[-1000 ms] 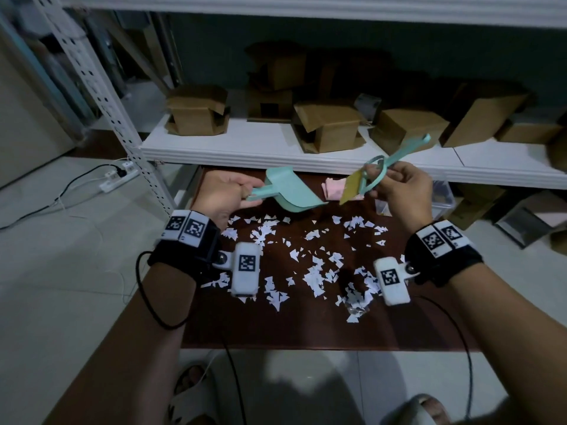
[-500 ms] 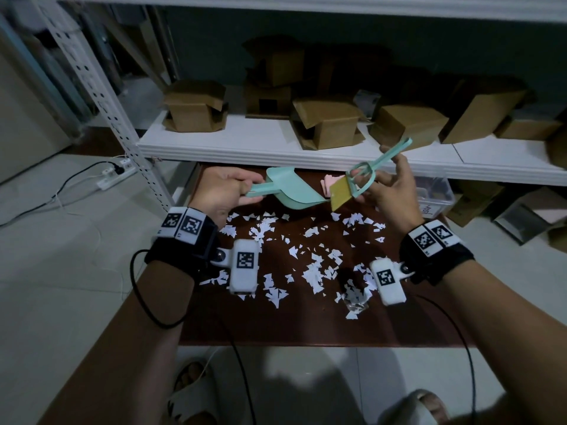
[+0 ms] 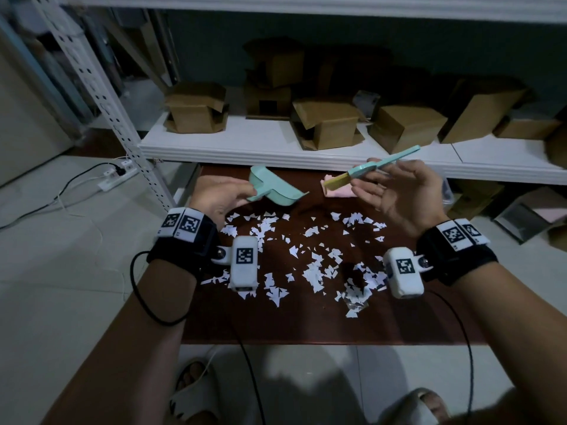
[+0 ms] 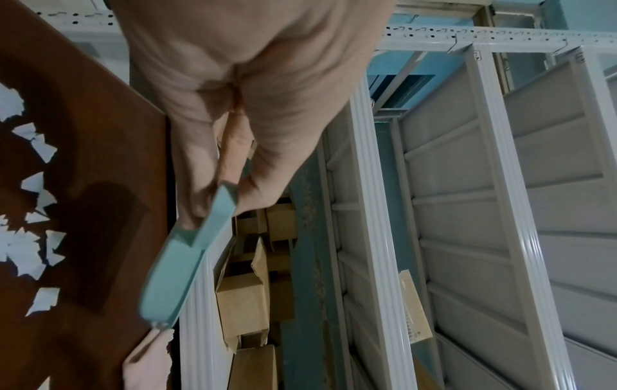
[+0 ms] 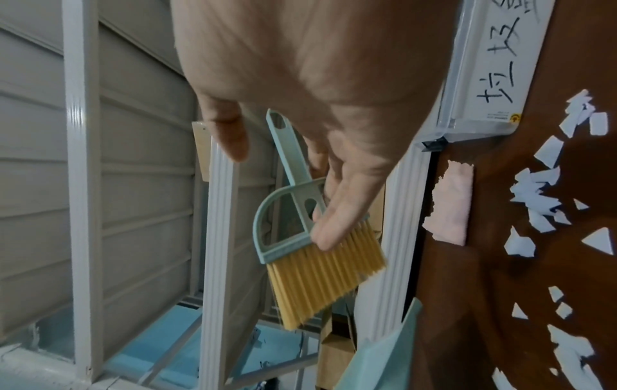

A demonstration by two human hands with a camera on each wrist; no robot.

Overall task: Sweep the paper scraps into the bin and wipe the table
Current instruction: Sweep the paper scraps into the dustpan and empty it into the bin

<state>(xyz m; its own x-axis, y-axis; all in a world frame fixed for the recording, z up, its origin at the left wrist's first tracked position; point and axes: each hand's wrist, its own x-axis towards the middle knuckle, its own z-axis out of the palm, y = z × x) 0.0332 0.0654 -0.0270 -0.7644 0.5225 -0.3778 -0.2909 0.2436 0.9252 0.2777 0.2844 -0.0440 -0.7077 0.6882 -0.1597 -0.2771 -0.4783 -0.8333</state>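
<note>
White paper scraps (image 3: pixel 316 268) lie scattered over the dark brown table (image 3: pixel 306 320). My left hand (image 3: pixel 236 194) grips the handle of a teal dustpan (image 3: pixel 276 191), which hangs above the table's far left and shows edge-on (image 4: pixel 177 269) in the left wrist view. My right hand (image 3: pixel 377 182) holds a teal brush (image 3: pixel 380 164) with yellow bristles (image 5: pixel 327 277) loosely between its fingers, thumb standing away, above the far right. A pink cloth (image 3: pixel 340 193) lies at the table's far edge under the brush. The clear labelled bin (image 5: pixel 494 66) stands at the far right, mostly hidden behind my hand.
A white shelf (image 3: pixel 276 151) with several cardboard boxes (image 3: pixel 328 124) overhangs the table's far edge. A perforated white upright (image 3: pixel 122 124) stands at the left, with a power strip (image 3: pixel 118 176) on the floor beside it. Slippered feet (image 3: pixel 196 391) show below the near edge.
My hands have drawn apart, so the brush and dustpan no longer touch. The dustpan has tilted with its mouth upward. My right fingers have loosened around the brush.
</note>
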